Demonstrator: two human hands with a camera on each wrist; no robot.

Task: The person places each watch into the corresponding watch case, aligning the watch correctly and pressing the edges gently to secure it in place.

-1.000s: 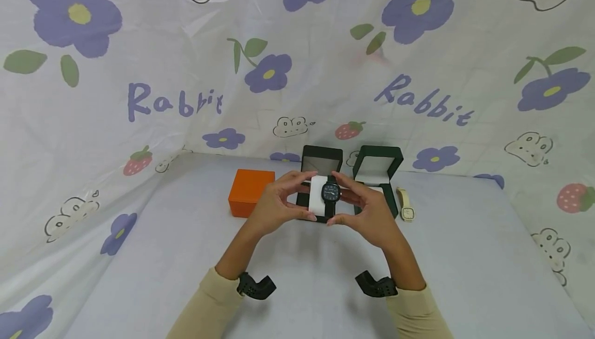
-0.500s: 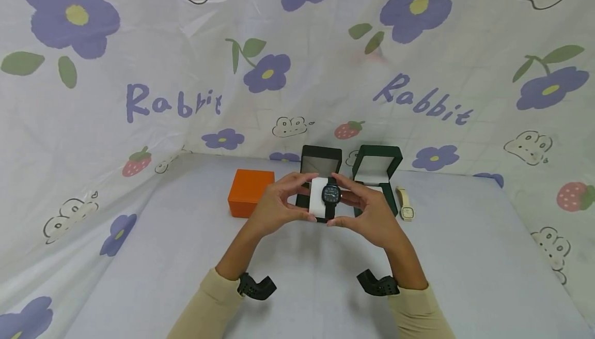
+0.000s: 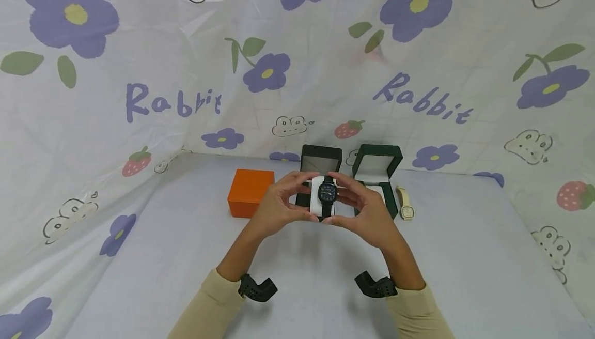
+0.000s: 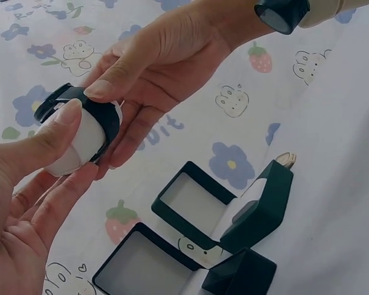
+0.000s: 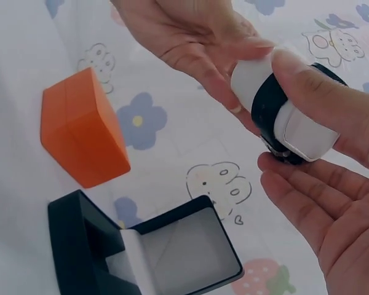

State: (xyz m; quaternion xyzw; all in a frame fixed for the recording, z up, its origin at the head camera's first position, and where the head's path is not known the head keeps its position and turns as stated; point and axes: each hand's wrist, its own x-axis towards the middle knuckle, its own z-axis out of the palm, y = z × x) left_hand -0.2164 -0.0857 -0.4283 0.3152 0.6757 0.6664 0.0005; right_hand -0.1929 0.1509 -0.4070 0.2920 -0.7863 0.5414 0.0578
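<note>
Above the table both hands hold a white cushion (image 3: pixel 316 198) with a black watch (image 3: pixel 327 193) strapped round it. My left hand (image 3: pixel 303 198) pinches the cushion's left end between thumb and fingers, as the left wrist view shows for the cushion (image 4: pixel 80 138) and left hand (image 4: pixel 31 178). My right hand (image 3: pixel 343 200) curls round the watch and the cushion's right end; its fingertips (image 4: pixel 101 89) rest on the watch band (image 4: pixel 107 117). In the right wrist view the right thumb (image 5: pixel 307 86) lies over the cushion (image 5: pixel 295 126) and band (image 5: pixel 267 104).
Just behind the hands stand an open black box (image 3: pixel 321 159) and an open green box (image 3: pixel 377 166), both seen with nothing inside them. An orange box (image 3: pixel 251 191) sits to their left. A cream watch (image 3: pixel 406 204) lies to the right of the green box.
The black watch has slid left along the cushion, from its right end toward the middle. Both hands have shifted slightly left and up.
</note>
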